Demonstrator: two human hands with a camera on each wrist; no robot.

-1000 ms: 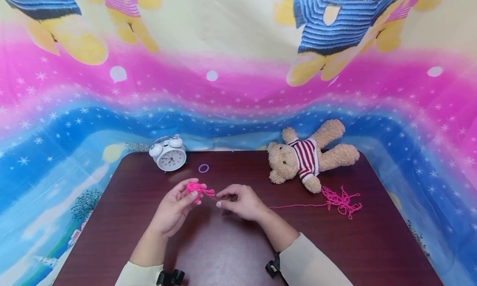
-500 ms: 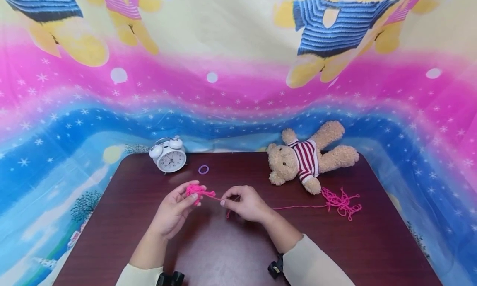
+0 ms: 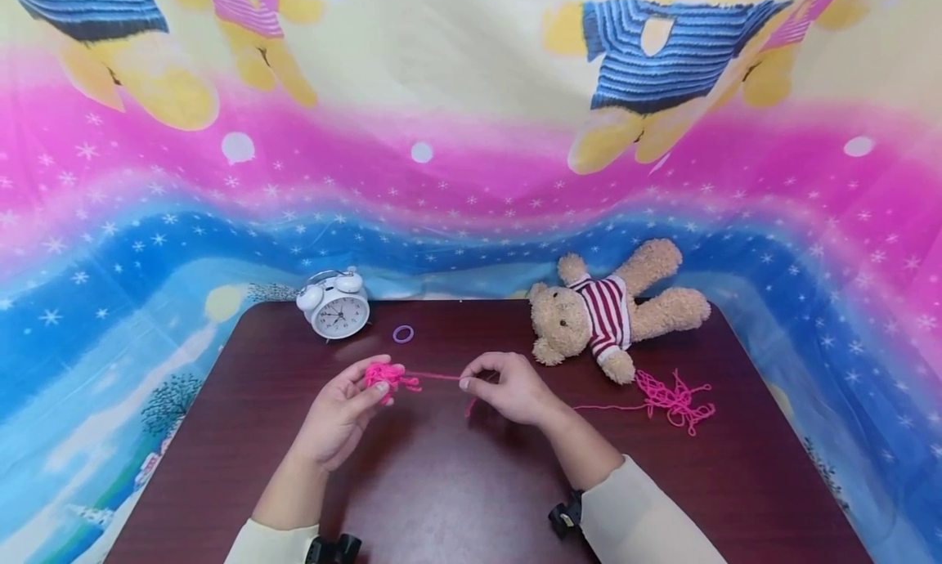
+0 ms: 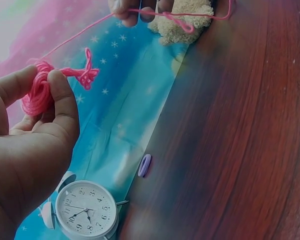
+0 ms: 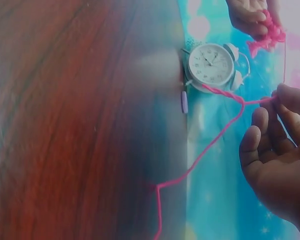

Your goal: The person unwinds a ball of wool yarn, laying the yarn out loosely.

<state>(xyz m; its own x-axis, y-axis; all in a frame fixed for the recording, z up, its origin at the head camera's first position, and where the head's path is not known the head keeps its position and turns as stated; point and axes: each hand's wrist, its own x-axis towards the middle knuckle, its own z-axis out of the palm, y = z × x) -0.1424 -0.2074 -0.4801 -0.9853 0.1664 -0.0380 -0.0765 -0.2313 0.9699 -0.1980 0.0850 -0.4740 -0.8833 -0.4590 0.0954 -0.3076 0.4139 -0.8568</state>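
Note:
A small bundle of pink yarn (image 3: 383,374) is pinched between the thumb and fingers of my left hand (image 3: 340,417), held above the table. In the left wrist view the bundle (image 4: 37,92) shows wound strands with a looped tuft sticking out on one side. A taut strand of yarn (image 3: 434,376) runs from it to my right hand (image 3: 515,391), which pinches the strand between thumb and forefinger. Past the right fingers the yarn (image 5: 215,137) hangs slack, with a twisted loop. It trails along the table to a loose pink tangle (image 3: 675,400) at the right.
A white alarm clock (image 3: 338,312) stands at the back left of the dark wooden table (image 3: 441,482). Beside it lies a purple ring (image 3: 403,333). A teddy bear (image 3: 607,311) in a striped shirt lies at the back right, its paw close to the tangle. A printed cloth (image 3: 471,180) hangs behind.
My right hand has moved to the right, away from the left hand, drawing a longer, straight strand out of the bundle. The left hand has stayed nearly in place.

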